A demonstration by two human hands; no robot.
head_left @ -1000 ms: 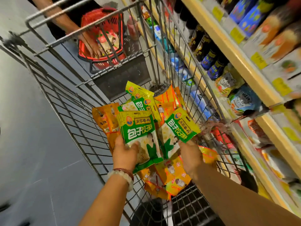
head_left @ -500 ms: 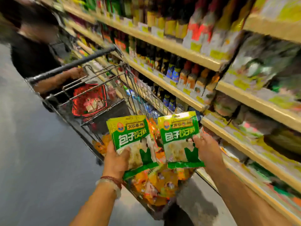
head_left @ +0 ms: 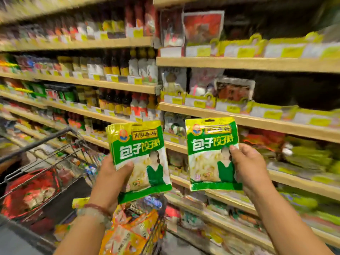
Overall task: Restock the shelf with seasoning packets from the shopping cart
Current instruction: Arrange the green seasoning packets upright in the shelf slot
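Observation:
My left hand point(head_left: 112, 173) grips a small stack of green-and-yellow seasoning packets point(head_left: 138, 155) by the lower left edge, thumb across the front. My right hand point(head_left: 246, 166) pinches one more green-and-yellow packet point(head_left: 207, 153) by its right edge. Both are held upright in front of the wooden shelves point(head_left: 257, 124), above the shopping cart point(head_left: 47, 142). Several orange and yellow packets point(head_left: 128, 230) lie in the cart below my hands.
Shelf tiers carry dark sauce bottles point(head_left: 114, 100) on the left and bagged goods point(head_left: 233, 91) on the right, with yellow price tags along the edges. A dark gap point(head_left: 294, 89) opens on the upper right tier. A red basket point(head_left: 27, 192) sits in the cart's far end.
Both hands have lifted the green packets out of the cart and up toward the shelves. My view has swung from the cart to the shelving.

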